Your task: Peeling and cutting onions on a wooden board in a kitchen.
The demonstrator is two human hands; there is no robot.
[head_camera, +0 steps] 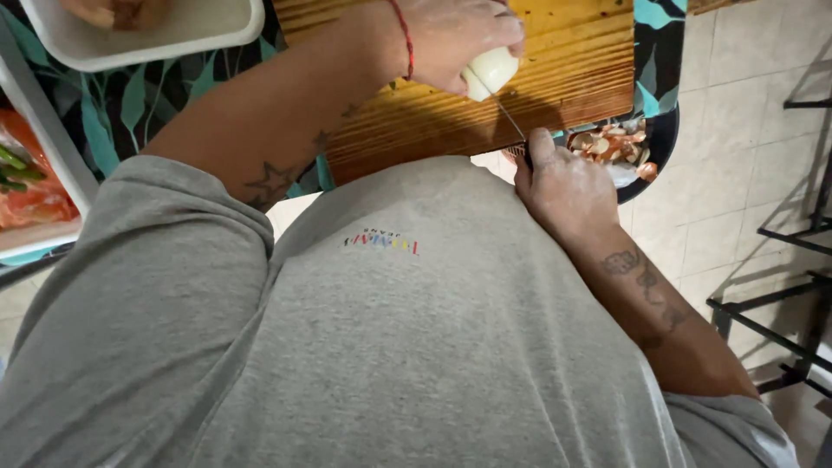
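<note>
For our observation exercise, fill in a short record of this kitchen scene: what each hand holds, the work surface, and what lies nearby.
Left hand: left hand presses a peeled onion onto the board
Right hand: right hand grips a knife, blade touching the onion
Work surface: wooden cutting board on a leaf-patterned tablecloth
Nearby: dark bowl of onion peels beside the board; white tray at top left
</note>
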